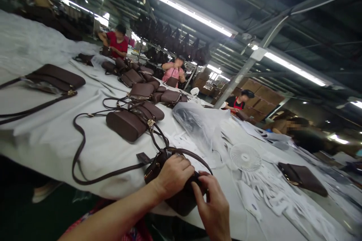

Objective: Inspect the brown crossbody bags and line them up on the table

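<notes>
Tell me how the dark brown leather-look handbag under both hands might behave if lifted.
The handbag would probably hold its shape, since its lower body looks full, not sagging. The long, thin brown strap beside it looks floppy, lying in loose curves, and may trail.

Factory workshop, bag goods: long white-covered counter (53,135), brown handbags (141,91) massed at 10 o'clock; dark bags (183,45) hang in rows at 12; cartons (266,98) stand stacked at 3; several workers (119,47); strip lights (192,13) overhead.
</notes>
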`<state>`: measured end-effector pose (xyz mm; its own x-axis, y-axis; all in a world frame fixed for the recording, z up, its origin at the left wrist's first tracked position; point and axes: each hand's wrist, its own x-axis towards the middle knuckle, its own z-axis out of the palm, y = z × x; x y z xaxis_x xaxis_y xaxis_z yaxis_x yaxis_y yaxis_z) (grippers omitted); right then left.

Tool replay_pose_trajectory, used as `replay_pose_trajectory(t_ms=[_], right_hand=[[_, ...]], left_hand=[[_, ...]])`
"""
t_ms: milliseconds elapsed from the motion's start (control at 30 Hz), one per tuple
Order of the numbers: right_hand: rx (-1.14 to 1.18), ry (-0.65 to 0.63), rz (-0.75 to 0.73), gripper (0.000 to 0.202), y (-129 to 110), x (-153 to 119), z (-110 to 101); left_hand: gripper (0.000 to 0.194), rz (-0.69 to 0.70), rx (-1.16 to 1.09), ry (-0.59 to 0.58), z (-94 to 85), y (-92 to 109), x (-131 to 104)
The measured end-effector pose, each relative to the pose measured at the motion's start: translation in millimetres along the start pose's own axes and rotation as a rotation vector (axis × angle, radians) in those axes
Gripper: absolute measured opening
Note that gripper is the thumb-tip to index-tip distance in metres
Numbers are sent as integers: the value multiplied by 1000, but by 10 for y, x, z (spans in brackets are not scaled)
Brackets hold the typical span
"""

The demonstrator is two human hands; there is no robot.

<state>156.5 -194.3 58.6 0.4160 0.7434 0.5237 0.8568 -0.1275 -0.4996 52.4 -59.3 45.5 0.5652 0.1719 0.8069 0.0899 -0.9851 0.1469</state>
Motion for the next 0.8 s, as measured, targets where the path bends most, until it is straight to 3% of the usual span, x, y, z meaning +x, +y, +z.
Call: replay_pose_trajectory(t_ms=[100,200,500,700,800], right_hand=[[-406,-56,-94,23,51,14,-19],[-635,-142,-100,11,28,83,13],[-751,-223,-107,9,-225,218,54],[-770,-212,-230,11,-137,195,-27],[-755,-186,-302,13,-72,202,-61]], left_hand=[[25,-36,-62,27,-29,17,18],[25,-95,-95,46,-79,38,69],[19,-365,-250,186,-139,-158,87],[14,-698,-338,264,-364,-494,132],[12,-755,-352,264,-492,-600,99]])
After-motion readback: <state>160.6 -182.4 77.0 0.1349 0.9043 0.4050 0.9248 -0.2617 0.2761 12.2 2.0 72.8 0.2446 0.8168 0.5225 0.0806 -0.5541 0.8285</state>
